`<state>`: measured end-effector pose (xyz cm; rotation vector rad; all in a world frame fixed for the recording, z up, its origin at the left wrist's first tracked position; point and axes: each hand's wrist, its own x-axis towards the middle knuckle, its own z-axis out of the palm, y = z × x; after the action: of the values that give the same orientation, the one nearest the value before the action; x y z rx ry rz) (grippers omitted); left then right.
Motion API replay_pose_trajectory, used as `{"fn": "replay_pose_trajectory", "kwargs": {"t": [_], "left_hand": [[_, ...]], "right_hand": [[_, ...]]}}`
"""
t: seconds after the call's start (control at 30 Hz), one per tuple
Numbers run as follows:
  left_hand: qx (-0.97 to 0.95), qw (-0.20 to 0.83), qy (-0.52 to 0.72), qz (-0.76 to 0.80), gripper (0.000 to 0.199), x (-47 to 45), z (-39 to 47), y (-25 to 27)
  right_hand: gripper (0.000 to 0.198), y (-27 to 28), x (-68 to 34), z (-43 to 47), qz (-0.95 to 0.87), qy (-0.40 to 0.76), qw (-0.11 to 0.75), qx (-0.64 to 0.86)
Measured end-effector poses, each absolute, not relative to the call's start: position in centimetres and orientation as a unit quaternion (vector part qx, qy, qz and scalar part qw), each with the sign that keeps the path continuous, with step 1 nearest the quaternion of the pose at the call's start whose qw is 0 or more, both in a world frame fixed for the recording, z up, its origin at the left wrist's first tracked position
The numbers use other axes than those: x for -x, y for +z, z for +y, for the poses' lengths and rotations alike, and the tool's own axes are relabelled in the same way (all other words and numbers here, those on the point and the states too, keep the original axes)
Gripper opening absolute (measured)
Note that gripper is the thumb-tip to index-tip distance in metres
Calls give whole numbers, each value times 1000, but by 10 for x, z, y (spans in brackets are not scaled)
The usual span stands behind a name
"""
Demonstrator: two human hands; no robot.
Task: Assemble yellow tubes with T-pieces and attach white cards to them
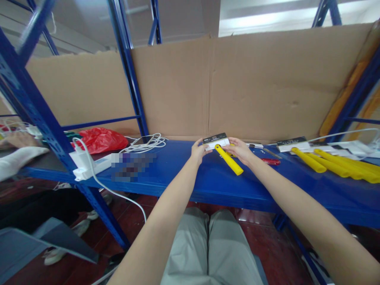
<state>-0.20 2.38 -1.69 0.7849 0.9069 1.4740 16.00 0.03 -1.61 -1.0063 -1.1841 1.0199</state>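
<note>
A yellow-handled tool [230, 161] is held between my hands above the blue tabletop, its handle slanting down toward me on the right. Its wide head is covered by a black-and-white card sleeve [215, 139]; what lies under the sleeve is hidden. My left hand [200, 151] grips the sleeve's left end, fingers closed. At the right end, my right hand [238, 150] has its fingers closed on the sleeve too. Below the right hand, a little yellow shows, too covered to make out.
Several similar yellow-handled tools [335, 163] lie at the right, beside a red tool [270, 161]. At the left are a white power strip [96, 165], a coiled white cable [148, 142] and a red plastic bag [102, 140]. A cardboard panel [252, 87] stands behind. Another person's arm [22, 158] rests far left.
</note>
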Motion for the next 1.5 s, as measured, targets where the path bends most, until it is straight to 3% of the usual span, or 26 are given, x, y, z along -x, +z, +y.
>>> {"fn": "replay_pose_trajectory", "kwargs": {"t": [0.13,0.27,0.63,0.8,1.07,1.37,1.5], "left_hand": [[-349,584,601,418,68,2,23,-16],[-363,572,599,427,74,3,23,-17],[-345,560,615,435,75,3,22,-19],[-359,563,603,438,69,3,19,-17],[-339,551,620,444,64,1,18,-15],[-341,536,614,468,49,2,16,-13],[-348,534,607,474,42,1,16,-12]], "right_hand": [[66,-19,-163,5,-506,425,608,441],[74,-21,-163,6,-516,423,603,437],[37,-22,-163,-2,-535,468,511,483],[45,-21,-157,-12,-569,495,468,460],[36,-10,-146,-21,-603,435,417,523],[48,-4,-142,-29,-624,390,379,562],[62,-9,-147,-25,-660,344,364,561]]}}
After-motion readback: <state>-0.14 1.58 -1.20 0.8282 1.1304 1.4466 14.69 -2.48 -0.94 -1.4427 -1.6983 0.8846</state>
